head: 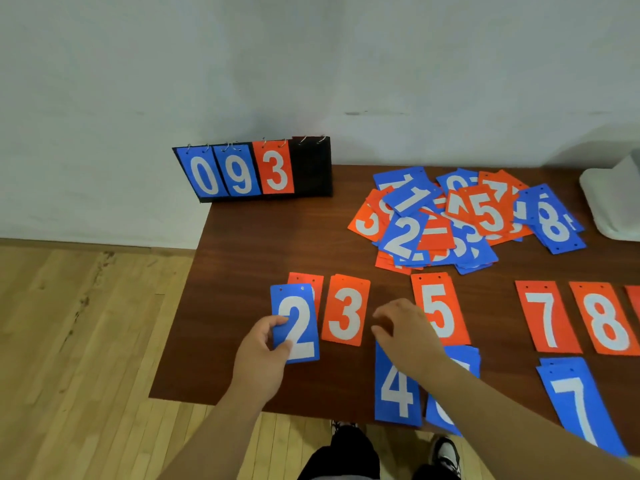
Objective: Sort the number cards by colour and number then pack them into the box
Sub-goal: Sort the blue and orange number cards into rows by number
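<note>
One blue 4 card (pixel 396 386): nearest, flat under the right wrist (partly hidden).
left hand (pixel 266 344): pinches the blue 2 card (pixel 298 323) by its lower left edge, thumb on the face.
right hand (pixel 405 330): fingers loosely curled, holding nothing.
orange 3 card (pixel 345 310): flat between both hands.
orange 5 card (pixel 440 306): just beyond the right hand.
mixed pile (pixel 460 216): blue and orange cards, well beyond the right hand.
scoreboard (pixel 256 169): far beyond the left hand, reading 0 9 3.

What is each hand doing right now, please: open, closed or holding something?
Left hand: grips the blue 2 card by its lower left edge.
Right hand: fingers loosely curled, holding nothing.
</note>
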Tool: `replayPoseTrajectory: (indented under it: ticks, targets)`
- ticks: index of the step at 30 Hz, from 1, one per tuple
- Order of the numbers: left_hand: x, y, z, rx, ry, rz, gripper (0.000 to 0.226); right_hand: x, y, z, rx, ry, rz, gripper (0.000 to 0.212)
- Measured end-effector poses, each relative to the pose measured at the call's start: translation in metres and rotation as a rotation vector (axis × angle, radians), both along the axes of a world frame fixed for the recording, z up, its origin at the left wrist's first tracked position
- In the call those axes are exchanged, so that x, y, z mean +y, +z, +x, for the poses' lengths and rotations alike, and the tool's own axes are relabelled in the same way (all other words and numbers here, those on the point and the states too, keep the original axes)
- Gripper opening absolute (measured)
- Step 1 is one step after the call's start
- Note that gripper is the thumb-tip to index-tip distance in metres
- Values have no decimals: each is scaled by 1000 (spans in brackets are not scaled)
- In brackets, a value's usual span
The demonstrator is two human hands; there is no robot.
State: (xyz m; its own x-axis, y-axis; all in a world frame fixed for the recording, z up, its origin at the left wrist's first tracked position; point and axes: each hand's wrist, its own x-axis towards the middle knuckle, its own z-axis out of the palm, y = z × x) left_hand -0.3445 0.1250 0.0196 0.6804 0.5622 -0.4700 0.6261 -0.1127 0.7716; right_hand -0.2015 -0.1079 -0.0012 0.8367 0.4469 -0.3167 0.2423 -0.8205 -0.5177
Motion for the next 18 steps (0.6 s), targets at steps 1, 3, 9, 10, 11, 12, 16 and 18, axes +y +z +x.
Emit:
replayPoseTrajectory:
  ticks: [1,3,9,10,11,12,16,18]
  targets:
    - [6,-3,-7,10,-12,-21,35,11,1,-6,12,20,-4,25]
    - [13,-10,-23,47,-72,-40,38,29,2,-16,36,40,7,26]
    - [15,-37,-63,201,-353,42,45,51,-7,-29,45,107,-8,25]
    - [15,-41,-65,231,-398,68,46,52,-8,-29,45,105,-19,25]
    - [13,-44,-66,263,-444,113,46,52,-10,-28,46,103,-28,24]
    - [12,-47,-65,284,-483,169,47,52,-10,-28,46,101,-32,22]
    - [0,-45,-57,382,-616,474,52,51,-9,-23,44,98,-63,20]
    - [-4,-41,-51,403,-615,546,47,50,-8,-21,31,95,-67,21]
